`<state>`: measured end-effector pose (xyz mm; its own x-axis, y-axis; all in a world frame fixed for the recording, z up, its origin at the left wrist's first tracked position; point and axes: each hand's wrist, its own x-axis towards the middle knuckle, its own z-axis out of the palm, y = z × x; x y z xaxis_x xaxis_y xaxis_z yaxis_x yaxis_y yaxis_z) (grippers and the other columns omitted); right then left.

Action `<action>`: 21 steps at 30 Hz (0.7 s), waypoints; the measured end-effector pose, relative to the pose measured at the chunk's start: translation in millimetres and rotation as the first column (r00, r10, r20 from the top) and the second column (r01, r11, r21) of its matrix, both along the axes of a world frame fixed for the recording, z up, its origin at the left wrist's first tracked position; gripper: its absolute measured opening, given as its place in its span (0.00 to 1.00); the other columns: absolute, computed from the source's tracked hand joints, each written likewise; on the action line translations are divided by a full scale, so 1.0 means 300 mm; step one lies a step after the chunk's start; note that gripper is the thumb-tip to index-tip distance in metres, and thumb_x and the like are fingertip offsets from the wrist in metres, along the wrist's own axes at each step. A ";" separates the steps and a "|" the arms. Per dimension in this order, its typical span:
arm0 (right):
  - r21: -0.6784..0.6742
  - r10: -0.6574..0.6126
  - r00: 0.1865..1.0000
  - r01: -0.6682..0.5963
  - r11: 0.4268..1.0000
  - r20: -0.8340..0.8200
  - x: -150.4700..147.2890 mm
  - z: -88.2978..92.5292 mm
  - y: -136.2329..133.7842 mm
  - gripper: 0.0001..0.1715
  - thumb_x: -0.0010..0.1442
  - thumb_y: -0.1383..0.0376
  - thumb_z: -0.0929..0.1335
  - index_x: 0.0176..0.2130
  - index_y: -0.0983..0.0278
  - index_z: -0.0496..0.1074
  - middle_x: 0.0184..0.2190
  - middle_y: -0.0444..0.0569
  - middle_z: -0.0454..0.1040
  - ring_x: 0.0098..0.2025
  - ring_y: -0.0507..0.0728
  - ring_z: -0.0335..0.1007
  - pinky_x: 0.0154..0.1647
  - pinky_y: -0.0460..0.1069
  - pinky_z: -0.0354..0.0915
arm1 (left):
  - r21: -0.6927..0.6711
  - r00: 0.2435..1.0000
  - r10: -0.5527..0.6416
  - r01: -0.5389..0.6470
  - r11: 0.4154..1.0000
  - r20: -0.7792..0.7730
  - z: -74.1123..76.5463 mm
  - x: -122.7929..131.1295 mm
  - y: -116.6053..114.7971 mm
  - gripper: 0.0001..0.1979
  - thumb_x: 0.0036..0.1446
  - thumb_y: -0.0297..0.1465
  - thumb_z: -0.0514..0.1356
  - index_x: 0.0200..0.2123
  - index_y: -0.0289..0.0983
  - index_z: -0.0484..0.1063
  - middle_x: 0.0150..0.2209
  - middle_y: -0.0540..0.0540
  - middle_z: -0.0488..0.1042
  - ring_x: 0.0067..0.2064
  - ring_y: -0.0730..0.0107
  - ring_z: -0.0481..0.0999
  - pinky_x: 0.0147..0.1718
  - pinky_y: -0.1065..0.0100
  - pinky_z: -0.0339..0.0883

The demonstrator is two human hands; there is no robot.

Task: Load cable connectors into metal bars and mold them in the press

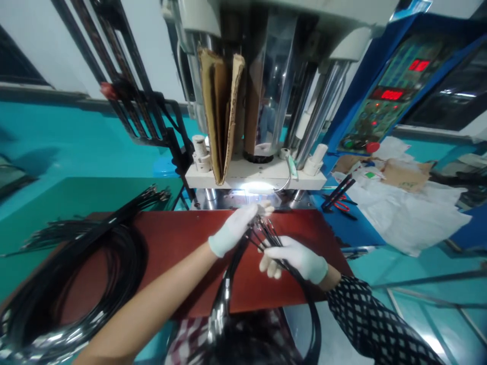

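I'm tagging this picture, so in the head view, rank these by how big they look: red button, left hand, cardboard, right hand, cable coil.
Largest to smallest:
1. Cable coil
2. Cardboard
3. Left hand and right hand: too alike to rank
4. Red button

A: Left hand (pixel 239 223) and right hand (pixel 297 257): which colour?
B: Both gloved in white; the sleeve (pixel 365 309) is black-and-white checked.
A: And the cables (pixel 313 317)?
B: Black; the worktop (pixel 163 246) is reddish-brown; the cardboard (pixel 213 116), tan; the displays (pixel 391 95), red; the cloth (pixel 190 334), maroon-and-white checked; the floor (pixel 395 268), teal.
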<state>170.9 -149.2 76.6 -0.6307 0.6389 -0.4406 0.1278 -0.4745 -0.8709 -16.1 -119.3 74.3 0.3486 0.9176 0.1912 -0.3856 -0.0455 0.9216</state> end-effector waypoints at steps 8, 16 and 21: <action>-0.048 -0.113 0.993 0.111 0.993 -0.045 0.000 -0.070 0.056 0.22 0.56 0.54 0.74 0.41 0.69 0.74 0.31 0.49 0.77 0.26 0.47 0.69 0.25 0.41 0.63 | 0.377 0.621 0.397 -0.172 0.910 -0.676 -0.080 -0.092 0.073 0.22 0.69 0.37 0.46 0.51 0.31 0.73 0.48 0.34 0.78 0.52 0.52 0.76 0.57 0.50 0.65; 0.063 -0.007 1.000 0.006 0.998 0.022 -0.035 -0.102 0.026 0.20 0.57 0.56 0.73 0.40 0.70 0.74 0.27 0.50 0.77 0.22 0.48 0.68 0.21 0.43 0.62 | 0.519 -0.096 0.543 0.192 0.833 -0.835 -0.167 -0.137 0.206 0.15 0.66 0.32 0.51 0.47 0.34 0.75 0.48 0.38 0.75 0.52 0.52 0.71 0.52 0.56 0.63; 0.027 0.076 0.989 -0.080 0.996 0.127 -0.028 -0.080 -0.004 0.10 0.59 0.62 0.67 0.34 0.68 0.71 0.26 0.51 0.79 0.19 0.50 0.69 0.18 0.43 0.63 | 0.456 -0.197 0.479 0.153 0.877 -0.855 -0.146 -0.226 0.069 0.13 0.66 0.33 0.52 0.43 0.35 0.75 0.41 0.39 0.74 0.44 0.52 0.73 0.43 0.57 0.64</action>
